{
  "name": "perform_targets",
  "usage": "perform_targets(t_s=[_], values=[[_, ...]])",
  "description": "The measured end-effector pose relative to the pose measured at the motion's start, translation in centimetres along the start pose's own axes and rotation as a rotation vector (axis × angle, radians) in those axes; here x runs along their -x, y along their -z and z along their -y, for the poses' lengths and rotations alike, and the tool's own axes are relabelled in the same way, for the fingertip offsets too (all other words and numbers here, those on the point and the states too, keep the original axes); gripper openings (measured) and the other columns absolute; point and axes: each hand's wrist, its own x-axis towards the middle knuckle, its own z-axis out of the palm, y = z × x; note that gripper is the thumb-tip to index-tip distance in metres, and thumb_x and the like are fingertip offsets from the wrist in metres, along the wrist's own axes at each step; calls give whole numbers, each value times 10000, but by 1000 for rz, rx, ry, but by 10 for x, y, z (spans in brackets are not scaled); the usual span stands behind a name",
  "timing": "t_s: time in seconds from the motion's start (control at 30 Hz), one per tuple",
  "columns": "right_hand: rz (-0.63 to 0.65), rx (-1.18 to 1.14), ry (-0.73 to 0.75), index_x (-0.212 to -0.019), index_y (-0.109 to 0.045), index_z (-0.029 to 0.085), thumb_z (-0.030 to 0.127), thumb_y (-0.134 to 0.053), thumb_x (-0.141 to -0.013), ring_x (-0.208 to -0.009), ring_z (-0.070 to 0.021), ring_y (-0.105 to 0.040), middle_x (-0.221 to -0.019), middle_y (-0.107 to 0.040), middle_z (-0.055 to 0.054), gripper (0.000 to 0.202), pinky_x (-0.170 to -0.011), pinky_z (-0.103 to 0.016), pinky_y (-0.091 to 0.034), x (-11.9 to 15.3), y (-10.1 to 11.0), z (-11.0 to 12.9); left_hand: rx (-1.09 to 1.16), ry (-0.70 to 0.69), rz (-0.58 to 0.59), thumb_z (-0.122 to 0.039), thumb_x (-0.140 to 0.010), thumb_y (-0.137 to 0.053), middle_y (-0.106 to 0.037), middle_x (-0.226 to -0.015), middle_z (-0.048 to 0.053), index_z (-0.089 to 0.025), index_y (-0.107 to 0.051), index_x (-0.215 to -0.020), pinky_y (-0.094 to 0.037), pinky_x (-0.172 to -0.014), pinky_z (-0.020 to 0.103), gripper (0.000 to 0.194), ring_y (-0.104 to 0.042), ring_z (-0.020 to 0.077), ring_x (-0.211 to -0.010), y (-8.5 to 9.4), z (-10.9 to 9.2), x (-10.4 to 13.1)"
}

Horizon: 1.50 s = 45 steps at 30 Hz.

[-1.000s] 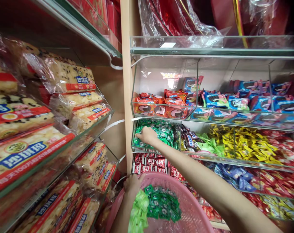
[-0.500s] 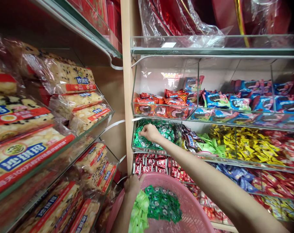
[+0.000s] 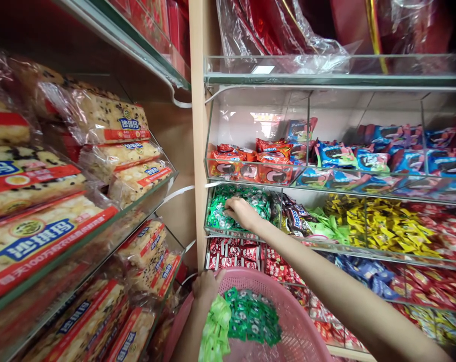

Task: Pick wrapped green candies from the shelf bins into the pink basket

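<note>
My left hand (image 3: 206,285) is closed on the near-left rim of a pink plastic basket (image 3: 303,306). Dark green wrapped candies (image 3: 252,317) lie in the basket beside light green packets (image 3: 217,327). My right hand (image 3: 243,212) reaches into a clear shelf bin, over its green wrapped candies (image 3: 216,208). Its fingers are curled together among them, and whatever is between the fingertips is hidden.
Snickers bars (image 3: 294,218), light green packets and yellow packets (image 3: 389,223) fill the bins to the right. Above them stand red packets (image 3: 273,151) and blue packets (image 3: 335,155). Wrapped sachima cakes (image 3: 42,226) crowd the left shelves. A wooden post (image 3: 199,125) divides the shelving.
My right hand has shifted slightly to the right within the green candy bin, its fingers still curled. The left hand and the basket stay where they were.
</note>
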Motion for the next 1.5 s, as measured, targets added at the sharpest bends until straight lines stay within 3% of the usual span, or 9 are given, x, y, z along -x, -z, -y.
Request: perform_targets(t_s=[0.13,0.33,0.57,0.7,0.83,0.9,1.07,1.23,1.5], values=[[-38,-93,1,-826,-614,171,167,-595,-810,-790,-155,-560,-848,-629,-46,26,-691,-235,-363,1,-7,-3,4,2,-5,-603,-870,-224,-670,-1057,194,-123,-672,-1004,-466,-808,399,670,-626,321,-993,-1,0,-1],[-33,-70,-17,-1004,-599,182,204,-600,-815,-848,-171,-584,-984,-652,-66,190,-710,-246,-378,6,-10,-2,7,15,12,-613,-862,-219,-666,-1062,204,-126,-676,-1000,-460,-802,401,682,-626,325,-993,-1,0,-2],[-56,-38,-23,-896,-616,186,170,-573,-816,-876,-176,-576,-948,-646,-70,92,-720,-252,-382,8,-6,5,15,7,9,-603,-867,-219,-662,-1075,197,-122,-667,-1029,-459,-814,405,677,-620,328,-1004,1,0,-1],[-132,-332,-188,-778,-599,171,213,-649,-763,-723,-138,-548,-779,-619,-23,67,-652,-244,-389,6,2,5,9,11,8,-606,-866,-223,-665,-1063,198,-124,-674,-1011,-461,-809,397,676,-623,322,-999,0,0,-1],[53,-830,-466,-636,-535,171,327,-765,-642,-528,-89,-481,-563,-530,43,278,-497,-211,-367,8,7,13,17,7,-1,-613,-864,-223,-669,-1056,193,-130,-676,-1008,-459,-813,400,678,-622,323,-1000,-2,0,-2],[146,-936,-537,-594,-522,172,372,-806,-570,-493,-84,-478,-519,-521,48,348,-462,-206,-366,10,6,17,20,10,5,-617,-861,-224,-666,-1060,199,-124,-674,-1012,-458,-815,401,684,-620,326,-1002,-3,1,-2],[198,-833,-558,-545,-528,173,400,-837,-494,-481,-87,-469,-460,-502,55,386,-478,-215,-382,10,2,21,21,9,1,-635,-851,-214,-669,-1048,198,-131,-681,-1006,-462,-810,420,704,-623,341,-991,-4,2,-2],[168,-629,-465,-552,-554,171,377,-802,-534,-534,-86,-445,-508,-502,61,323,-548,-223,-361,9,4,23,13,16,-4,-620,-858,-220,-675,-1042,186,-141,-680,-1010,-462,-818,421,681,-625,336,-989,-4,1,-3],[66,-619,-436,-600,-546,171,226,-723,-605,-531,-81,-431,-546,-502,65,186,-515,-210,-332,8,-5,32,17,16,4,-627,-855,-228,-675,-1045,184,-154,-680,-1006,-465,-813,410,671,-625,329,-992,-1,1,-2]])
